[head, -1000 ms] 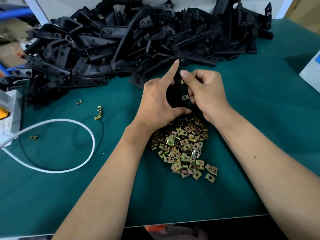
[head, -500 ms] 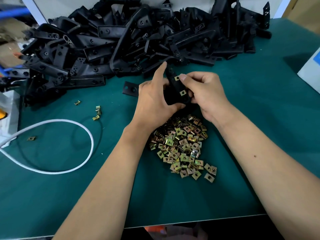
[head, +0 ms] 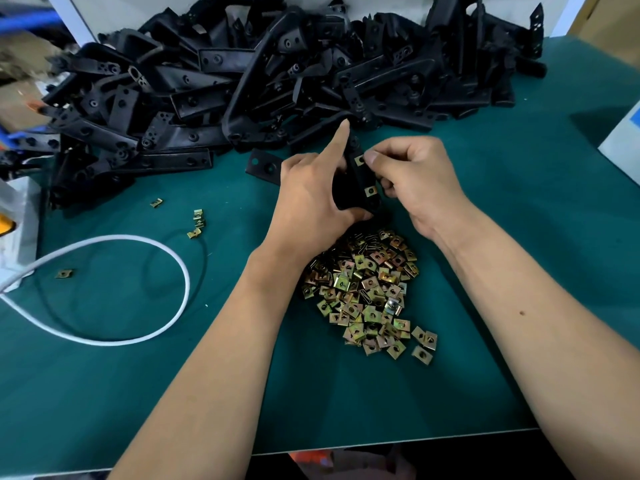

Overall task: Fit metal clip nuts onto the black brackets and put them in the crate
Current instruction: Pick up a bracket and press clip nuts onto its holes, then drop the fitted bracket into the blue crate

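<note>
Both hands hold one black bracket [head: 356, 183] just above the green table [head: 346, 403]. My left hand [head: 311, 199] grips its left side with the thumb under it and the index finger pointing up. My right hand [head: 412, 178] pinches the bracket's right edge at the upper clip nut [head: 360, 160]. A second clip nut [head: 370, 191] sits lower on the same edge. A heap of brass-coloured clip nuts [head: 367, 292] lies right below the hands. No crate is in view.
A big pile of black brackets [head: 277, 88] fills the back of the table. One flat black plate [head: 264, 166] lies left of my hands. A white cable [head: 138, 292] loops at the left beside several stray clip nuts [head: 197, 223]. A white box [head: 623, 143] stands at the right edge.
The bracket has been drawn back from the pile toward me and turned a little. My right fingers shifted up along its edge to the upper clip nut.
</note>
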`<state>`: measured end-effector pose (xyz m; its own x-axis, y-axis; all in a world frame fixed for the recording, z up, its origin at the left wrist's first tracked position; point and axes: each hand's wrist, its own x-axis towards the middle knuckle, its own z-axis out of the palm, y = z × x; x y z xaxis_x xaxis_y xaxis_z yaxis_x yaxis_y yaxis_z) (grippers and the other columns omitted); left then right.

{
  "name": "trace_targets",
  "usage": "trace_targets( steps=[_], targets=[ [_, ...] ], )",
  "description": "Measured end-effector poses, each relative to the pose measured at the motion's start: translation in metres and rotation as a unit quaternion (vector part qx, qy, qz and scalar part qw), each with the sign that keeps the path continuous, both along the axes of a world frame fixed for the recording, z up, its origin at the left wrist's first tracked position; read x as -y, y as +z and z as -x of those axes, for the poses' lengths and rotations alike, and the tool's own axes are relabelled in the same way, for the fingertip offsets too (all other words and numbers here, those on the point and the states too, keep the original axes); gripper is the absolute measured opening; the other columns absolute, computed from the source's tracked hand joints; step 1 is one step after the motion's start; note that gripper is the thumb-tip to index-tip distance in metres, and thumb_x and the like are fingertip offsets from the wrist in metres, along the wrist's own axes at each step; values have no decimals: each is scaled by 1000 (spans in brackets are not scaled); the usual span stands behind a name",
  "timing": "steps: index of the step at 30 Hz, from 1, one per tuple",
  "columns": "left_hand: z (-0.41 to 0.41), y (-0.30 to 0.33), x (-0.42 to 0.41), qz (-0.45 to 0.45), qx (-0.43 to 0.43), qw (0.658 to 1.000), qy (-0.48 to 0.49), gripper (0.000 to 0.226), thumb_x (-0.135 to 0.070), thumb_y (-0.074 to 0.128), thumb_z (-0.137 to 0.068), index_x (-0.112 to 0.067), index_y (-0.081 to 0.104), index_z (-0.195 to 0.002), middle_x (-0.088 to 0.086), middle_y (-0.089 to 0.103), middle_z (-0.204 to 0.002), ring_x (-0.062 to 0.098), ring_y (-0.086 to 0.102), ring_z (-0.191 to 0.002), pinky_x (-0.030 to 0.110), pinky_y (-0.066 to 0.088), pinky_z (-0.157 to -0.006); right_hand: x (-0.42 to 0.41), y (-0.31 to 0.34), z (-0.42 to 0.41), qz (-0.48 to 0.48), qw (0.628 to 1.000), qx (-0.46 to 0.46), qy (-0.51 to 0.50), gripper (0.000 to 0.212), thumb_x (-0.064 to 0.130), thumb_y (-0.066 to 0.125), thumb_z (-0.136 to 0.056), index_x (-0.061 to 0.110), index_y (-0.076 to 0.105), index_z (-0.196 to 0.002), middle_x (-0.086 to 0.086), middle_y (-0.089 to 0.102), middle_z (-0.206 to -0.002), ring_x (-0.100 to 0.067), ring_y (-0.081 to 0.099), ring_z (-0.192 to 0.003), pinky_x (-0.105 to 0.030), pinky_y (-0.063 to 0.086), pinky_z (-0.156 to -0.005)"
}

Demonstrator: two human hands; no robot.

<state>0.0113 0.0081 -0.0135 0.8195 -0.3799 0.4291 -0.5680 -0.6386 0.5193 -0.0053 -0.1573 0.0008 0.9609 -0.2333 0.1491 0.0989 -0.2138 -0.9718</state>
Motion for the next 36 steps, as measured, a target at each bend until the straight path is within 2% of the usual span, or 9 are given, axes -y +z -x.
trace_targets(
  steps=[4, 9, 14, 18, 22, 26, 29, 31, 36],
  targets=[
    [0, 0, 1, -8, 4, 1000, 4, 120, -37, 94, -65, -15, 26, -162, -6, 67, -106, 20, 59, -111, 45, 37, -112, -3, 0, 2, 6, 1000, 8, -13, 18, 16, 73, -92, 18, 77, -75, 17, 58, -53, 4, 50, -53, -12, 40, -53],
    [2, -2, 5, -22, 17, 999, 29, 118, -39, 92, -68, -14, 25, -162, -5, 65, -105, 18, 60, -106, 41, 32, -113, -7, -1, 4, 24, 999, 30, -24, 19, 15, 71, -93, 16, 76, -75, 15, 61, -55, 4, 52, -52, -13, 40, -52],
    [3, 0, 7, -29, 17, 999, 42, 116, -40, 90, -71, -12, 22, -162, -1, 65, -105, 21, 61, -106, 42, 31, -112, -7, 1, 6, 134, 988, 62, -40, 16, 19, 67, -96, 20, 78, -84, 8, 73, -77, -6, 68, -77, -25, 56, -72],
    [2, 0, 9, -27, 25, 998, 55, 108, -35, 86, -76, -7, 25, -161, 2, 67, -100, 23, 63, -100, 45, 35, -109, -14, 4, 9, 221, 969, 106, -37, 16, 21, 65, -97, 13, 78, -91, 4, 71, -86, -9, 65, -81, -29, 52, -75],
    [3, 0, 13, -34, 48, 995, 77, 90, -12, 74, -80, -1, 30, -158, 8, 67, -94, 30, 62, -92, 45, 38, -104, -18, 4, 11, 298, 950, 90, -32, 20, 23, 79, -84, 10, 74, -98, 0, 65, -94, -16, 61, -86, -34, 51, -79],
    [6, 3, 20, -84, 73, 989, 95, 82, -6, 62, -81, 0, 31, -157, 5, 64, -85, 27, 60, -84, 38, 37, -101, -27, 2, 14, 360, 925, 70, -103, 16, 24, 77, -85, 14, 75, -97, -1, 61, -92, -22, 59, -85, -37, 51, -77],
    [11, 8, 24, -122, 69, 984, 108, 84, -9, 63, -81, -2, 29, -158, 1, 60, -84, 26, 60, -86, 37, 36, -102, -26, 6, 16, 361, 924, 47, -116, 10, 26, 76, -85, 16, 74, -86, 5, 56, -79, -20, 55, -75, -33, 44, -70],
    [16, 14, 29, -156, 71, 980, 102, 87, -9, 64, -80, -3, 28, -158, -2, 54, -82, 26, 60, -87, 38, 34, -104, -19, 9, 21, 340, 933, 26, -116, 9, 26, 76, -85, 18, 75, -81, 9, 58, -72, -18, 56, -70, -34, 47, -69],
    [33, 42, 63, -232, 72, 969, 40, 88, -8, 62, -78, -7, 26, -159, -2, 57, -81, 30, 61, -90, 40, 30, -105, 16, 14, 51, 294, 942, 4, -162, 12, 31, 73, -85, 20, 77, -85, 5, 71, -76, -22, 66, -75, -33, 52, -69]
  ],
)
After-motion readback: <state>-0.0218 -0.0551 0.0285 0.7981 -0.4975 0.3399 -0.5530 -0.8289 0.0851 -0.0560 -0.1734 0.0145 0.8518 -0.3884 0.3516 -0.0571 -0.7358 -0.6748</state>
